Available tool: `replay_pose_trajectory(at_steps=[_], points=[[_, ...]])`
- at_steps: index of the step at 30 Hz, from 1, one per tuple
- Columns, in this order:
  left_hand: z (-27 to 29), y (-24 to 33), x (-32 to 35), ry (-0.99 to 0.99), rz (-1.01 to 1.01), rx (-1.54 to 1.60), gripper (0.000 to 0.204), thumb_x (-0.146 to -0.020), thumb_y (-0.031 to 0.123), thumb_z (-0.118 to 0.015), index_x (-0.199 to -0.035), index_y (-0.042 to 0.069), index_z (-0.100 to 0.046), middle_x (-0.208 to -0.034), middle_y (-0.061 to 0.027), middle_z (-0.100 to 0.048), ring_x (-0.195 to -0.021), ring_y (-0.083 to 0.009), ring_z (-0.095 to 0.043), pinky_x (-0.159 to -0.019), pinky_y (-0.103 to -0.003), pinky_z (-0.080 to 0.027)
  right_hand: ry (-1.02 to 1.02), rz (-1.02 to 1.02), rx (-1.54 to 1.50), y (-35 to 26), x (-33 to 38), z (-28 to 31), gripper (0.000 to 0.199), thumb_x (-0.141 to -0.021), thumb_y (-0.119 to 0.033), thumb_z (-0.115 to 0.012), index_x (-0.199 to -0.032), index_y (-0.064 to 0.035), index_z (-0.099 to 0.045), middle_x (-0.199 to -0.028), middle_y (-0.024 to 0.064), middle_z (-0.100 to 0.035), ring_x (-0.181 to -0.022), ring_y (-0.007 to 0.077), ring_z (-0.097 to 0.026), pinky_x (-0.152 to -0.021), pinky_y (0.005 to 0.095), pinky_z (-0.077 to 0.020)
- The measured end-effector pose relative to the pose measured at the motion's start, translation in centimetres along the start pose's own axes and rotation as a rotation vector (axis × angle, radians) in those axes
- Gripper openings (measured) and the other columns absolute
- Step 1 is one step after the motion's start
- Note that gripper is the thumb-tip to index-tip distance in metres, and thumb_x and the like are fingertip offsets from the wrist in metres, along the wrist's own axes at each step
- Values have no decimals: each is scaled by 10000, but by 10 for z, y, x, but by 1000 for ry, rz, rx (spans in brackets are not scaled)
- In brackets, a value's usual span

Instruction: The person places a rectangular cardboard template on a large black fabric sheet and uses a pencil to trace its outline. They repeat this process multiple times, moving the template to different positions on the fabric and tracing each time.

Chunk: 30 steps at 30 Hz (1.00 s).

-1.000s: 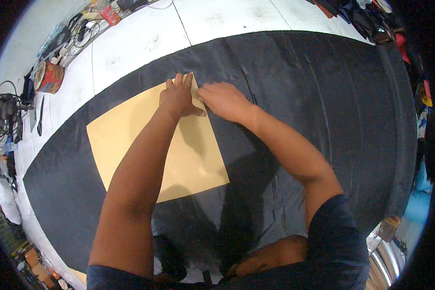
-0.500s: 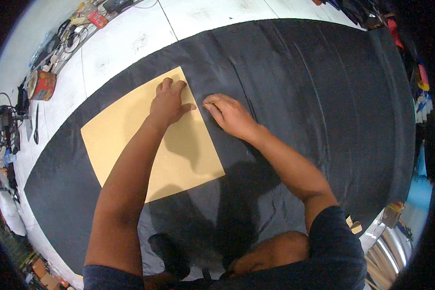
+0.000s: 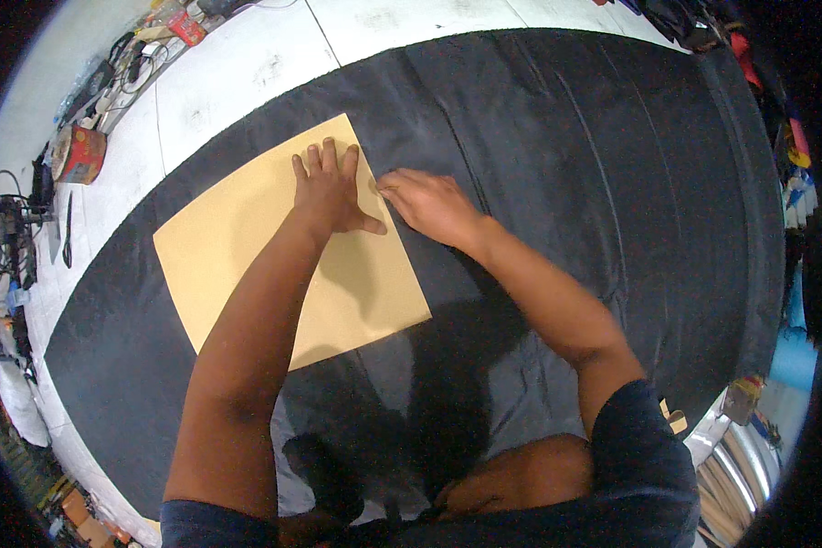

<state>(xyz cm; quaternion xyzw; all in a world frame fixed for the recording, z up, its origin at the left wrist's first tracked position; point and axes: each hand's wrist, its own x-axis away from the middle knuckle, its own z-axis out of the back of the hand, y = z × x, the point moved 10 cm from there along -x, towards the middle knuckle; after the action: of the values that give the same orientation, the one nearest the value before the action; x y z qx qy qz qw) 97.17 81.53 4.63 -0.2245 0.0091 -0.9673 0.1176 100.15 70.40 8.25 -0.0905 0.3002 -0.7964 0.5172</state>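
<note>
Tan paper pattern point(image 3: 247, 247) flat on black cloth point(image 3: 566, 164).
My left hand point(image 3: 331, 190) presses it, fingers spread; my right hand point(image 3: 429, 203) pinches at its edge.

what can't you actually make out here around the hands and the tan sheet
- Head view: whether the right hand pinches a marker or chalk at the edge of the tan paper sheet; its fingers hide it.
- The sheet under the left hand and forearm is covered.
- The black fabric near the body is hidden by the person's shadow and head.
- The red tin and clutter at the rim are too small.
</note>
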Motion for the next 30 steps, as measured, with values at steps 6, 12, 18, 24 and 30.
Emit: replay_pose_trajectory(at_steps=[6,12,18,24,30], points=[[4,2,0,-32,36,-42,1360,-483,731,-857,-1536,75,-299,-1580,-274,-275,-1467,-434,-286,-1141,-547,-314,-207,174,178,-31,34,-12,179,-908,-148,-605,-1075,-86,-619,-982,92,-644,-930,303,-663,-789,417,-548],[1,2,-2,38,41,52,1344,-475,644,-913,-1526,76,-298,-1570,-282,-268,-1446,-445,-326,-1027,-514,-501,-150,230,105,-53,93,-5,174,-909,-153,-609,-1073,-97,-622,-953,78,-641,-896,302,-670,-737,428,-555],[-4,2,-4,4,18,111,1434,-432,659,-924,-1546,60,-248,-1581,-307,-219,-1461,-469,-279,-1067,-555,-462,-210,161,87,-41,82,-13,178,-917,-168,-616,-1075,-88,-627,-979,86,-660,-898,311,-671,-732,438,-557],[-6,-3,-8,1,20,99,1492,-409,702,-912,-1558,51,-217,-1585,-316,-197,-1465,-480,-263,-1078,-590,-440,-414,182,29,-58,121,-21,150,-946,-169,-585,-1060,-77,-614,-976,113,-654,-953,334,-645,-860,456,-503],[-7,-1,-7,-11,16,94,1483,-426,712,-903,-1562,57,-211,-1592,-314,-183,-1466,-481,-260,-1086,-591,-432,-404,106,-12,-54,121,-22,133,-956,-158,-567,-1039,-62,-606,-969,133,-648,-947,345,-635,-905,457,-476]])
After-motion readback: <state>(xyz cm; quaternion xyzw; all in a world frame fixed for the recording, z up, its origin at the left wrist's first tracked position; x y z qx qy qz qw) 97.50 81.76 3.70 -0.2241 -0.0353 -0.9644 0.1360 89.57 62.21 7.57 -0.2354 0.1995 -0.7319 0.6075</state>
